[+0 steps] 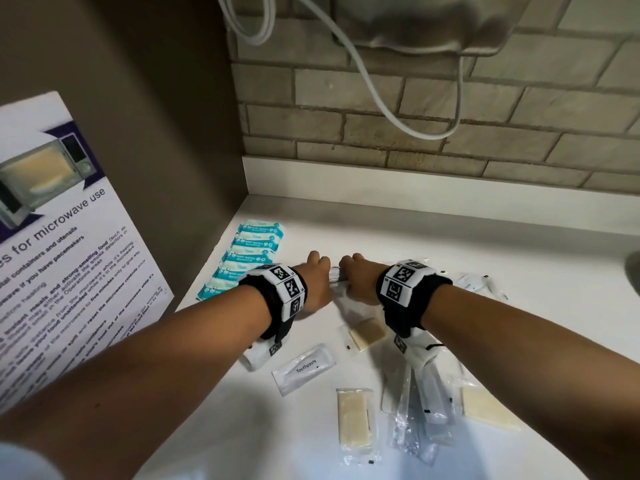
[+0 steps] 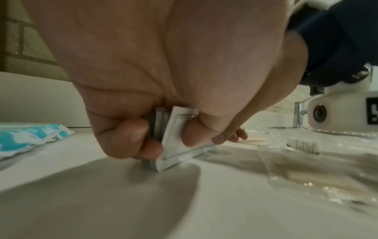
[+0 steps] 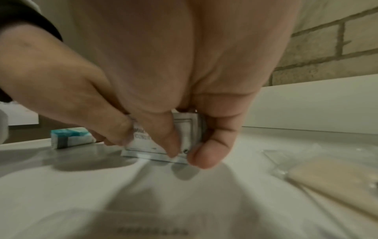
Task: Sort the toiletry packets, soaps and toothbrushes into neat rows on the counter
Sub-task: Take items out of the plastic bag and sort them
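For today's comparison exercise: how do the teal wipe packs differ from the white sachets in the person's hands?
The wipe packs lie flat in a row at the counter's left; the sachets stand on edge, bunched together. The wipe packs are untouched; both the left hand and right hand pinch the sachets. Wipe packs are teal-printed; sachets white. Both are sealed packets.

We see a white counter (image 1: 433,237) meeting a grey brick wall (image 1: 450,109) with hanging white cables (image 1: 367,84), and a microwave-use poster (image 1: 62,244) on the brown side panel (image 1: 156,98).
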